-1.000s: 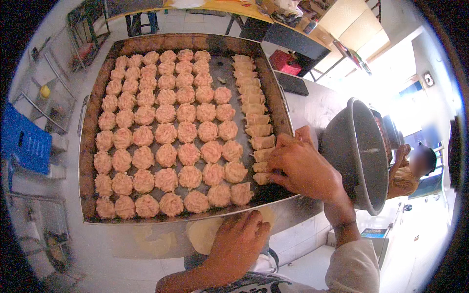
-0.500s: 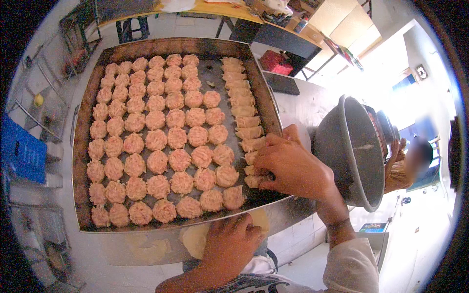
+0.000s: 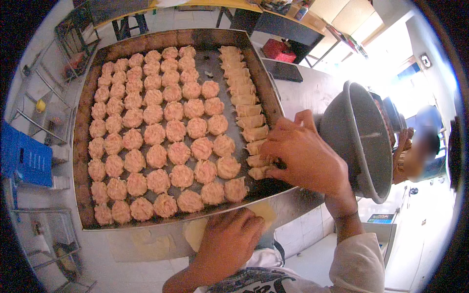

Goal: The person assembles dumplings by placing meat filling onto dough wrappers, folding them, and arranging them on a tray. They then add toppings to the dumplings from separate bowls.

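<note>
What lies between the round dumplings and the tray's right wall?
In the head view, a column of folded dumplings lies there, with the right hand at its near end.

Not readable as words anywhere.
Printed in dark lettering (image 3: 266, 287) across the pale shirt front (image 3: 304, 282), folded and cut off; too small on the blue panel (image 3: 380, 219).

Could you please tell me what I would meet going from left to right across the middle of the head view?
Blue plastic crate, round dumplings, row of folded dumplings, right hand, grey tub, another person.
</note>
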Demonstrator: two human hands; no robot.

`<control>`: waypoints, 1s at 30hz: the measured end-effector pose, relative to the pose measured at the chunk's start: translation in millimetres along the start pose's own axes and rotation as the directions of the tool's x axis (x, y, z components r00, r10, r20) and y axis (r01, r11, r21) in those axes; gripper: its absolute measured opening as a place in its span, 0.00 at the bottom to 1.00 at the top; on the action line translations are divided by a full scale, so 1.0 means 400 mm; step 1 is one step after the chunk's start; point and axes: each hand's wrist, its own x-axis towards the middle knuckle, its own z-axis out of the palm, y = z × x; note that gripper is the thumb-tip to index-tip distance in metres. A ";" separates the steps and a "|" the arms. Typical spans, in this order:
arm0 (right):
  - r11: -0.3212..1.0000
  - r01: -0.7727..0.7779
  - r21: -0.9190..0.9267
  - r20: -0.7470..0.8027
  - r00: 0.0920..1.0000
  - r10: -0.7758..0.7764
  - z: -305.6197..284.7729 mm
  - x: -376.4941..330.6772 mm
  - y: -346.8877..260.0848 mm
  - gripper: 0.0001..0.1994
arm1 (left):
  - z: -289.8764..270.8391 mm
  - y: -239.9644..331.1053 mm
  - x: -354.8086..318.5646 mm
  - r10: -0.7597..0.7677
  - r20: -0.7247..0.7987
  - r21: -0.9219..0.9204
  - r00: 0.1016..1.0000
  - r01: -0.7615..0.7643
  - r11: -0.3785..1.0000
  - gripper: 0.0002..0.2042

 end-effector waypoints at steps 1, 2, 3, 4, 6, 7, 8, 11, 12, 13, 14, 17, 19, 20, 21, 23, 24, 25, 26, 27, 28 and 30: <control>0.999 -0.035 0.022 -0.052 0.998 0.036 -0.007 -0.006 -0.001 0.09 | -0.003 0.000 0.002 -0.012 -0.021 -0.022 1.000 0.011 1.000 0.11; 0.993 -0.104 0.054 -0.065 0.992 0.108 -0.015 -0.015 -0.005 0.11 | -0.004 0.002 0.005 -0.021 -0.033 -0.035 0.999 0.020 0.999 0.12; 0.990 -0.106 0.097 -0.156 0.980 0.120 -0.028 -0.029 -0.007 0.10 | -0.007 0.003 0.005 -0.026 -0.099 -0.086 0.995 0.017 0.996 0.11; 0.980 -0.136 0.146 -0.203 0.965 0.165 -0.043 -0.047 -0.009 0.10 | -0.009 0.004 0.005 -0.032 -0.159 -0.131 0.987 0.011 0.991 0.11; 0.900 -0.229 0.372 -0.256 0.906 0.336 -0.063 -0.090 -0.023 0.11 | -0.010 0.015 -0.005 -0.075 -0.272 -0.262 0.960 0.001 0.965 0.10; 0.797 -0.276 0.537 -0.243 0.854 0.460 -0.067 -0.125 -0.049 0.11 | -0.012 0.022 -0.013 -0.109 -0.319 -0.344 0.941 -0.008 0.939 0.10; 0.682 -0.300 0.667 -0.211 0.801 0.560 -0.070 -0.158 -0.073 0.11 | -0.013 0.027 -0.018 -0.145 -0.367 -0.421 0.919 -0.025 0.907 0.11; 0.229 -0.125 0.965 -0.024 0.831 0.556 -0.019 -0.216 -0.118 0.13 | -0.014 0.050 -0.036 -0.352 -0.318 -0.709 0.880 0.026 0.705 0.12; 0.005 -0.089 0.996 0.073 0.842 0.535 0.002 -0.237 -0.133 0.14 | -0.008 0.056 -0.034 -0.389 -0.298 -0.768 0.872 0.023 0.640 0.12; -0.013 -0.078 0.997 0.074 0.867 0.493 0.034 -0.247 -0.149 0.14 | -0.002 0.064 -0.031 -0.425 -0.277 -0.821 0.862 0.017 0.571 0.12; -0.072 -0.001 0.997 0.035 0.881 0.472 0.065 -0.257 -0.162 0.14 | 0.008 0.067 -0.020 -0.436 -0.278 -0.854 0.856 -0.013 0.520 0.12; -0.232 0.017 0.973 0.106 0.855 0.508 0.111 -0.307 -0.173 0.08 | 0.058 0.099 0.017 -0.428 -0.520 -0.759 0.739 -0.170 0.628 0.12; -0.233 0.054 0.971 0.089 0.825 0.558 0.122 -0.327 -0.173 0.06 | 0.070 0.114 0.023 -0.285 -0.665 -0.581 0.690 -0.238 0.778 0.14; -0.255 0.068 0.964 0.089 0.827 0.555 0.123 -0.331 -0.175 0.07 | 0.065 0.114 0.024 -0.167 -0.688 -0.472 0.706 -0.260 0.842 0.15; -0.239 0.092 0.967 0.058 0.832 0.551 0.126 -0.327 -0.174 0.08 | 0.066 0.120 0.023 -0.054 -0.715 -0.367 0.697 -0.310 0.877 0.17; -0.236 0.126 0.964 0.017 0.852 0.523 0.127 -0.314 -0.177 0.10 | 0.062 0.125 0.014 0.017 -0.536 -0.370 0.844 -0.252 0.894 0.19; -0.243 0.141 0.960 0.000 0.864 0.504 0.128 -0.306 -0.178 0.11 | 0.060 0.129 0.008 0.068 -0.467 -0.369 0.882 -0.264 0.891 0.20; -0.261 0.180 0.949 -0.034 0.877 0.480 0.129 -0.299 -0.177 0.12 | 0.063 0.128 0.011 0.075 -0.447 -0.288 0.891 -0.223 0.932 0.18; -0.261 0.152 0.953 -0.012 0.883 0.469 0.130 -0.295 -0.174 0.11 | 0.067 0.130 0.012 0.009 -0.463 -0.401 0.887 -0.218 0.890 0.17; -0.272 0.146 0.951 -0.007 0.890 0.455 0.131 -0.294 -0.168 0.11 | 0.072 0.132 0.013 -0.079 -0.436 -0.507 0.897 -0.172 0.845 0.15; -0.284 0.141 0.948 0.000 0.895 0.445 0.132 -0.294 -0.161 0.11 | 0.076 0.132 0.015 -0.161 -0.395 -0.606 0.904 -0.124 0.786 0.14; -0.352 0.123 0.928 0.022 0.924 0.382 0.130 -0.311 -0.136 0.09 | 0.082 0.132 0.019 -0.358 -0.366 -0.785 0.859 -0.078 0.614 0.11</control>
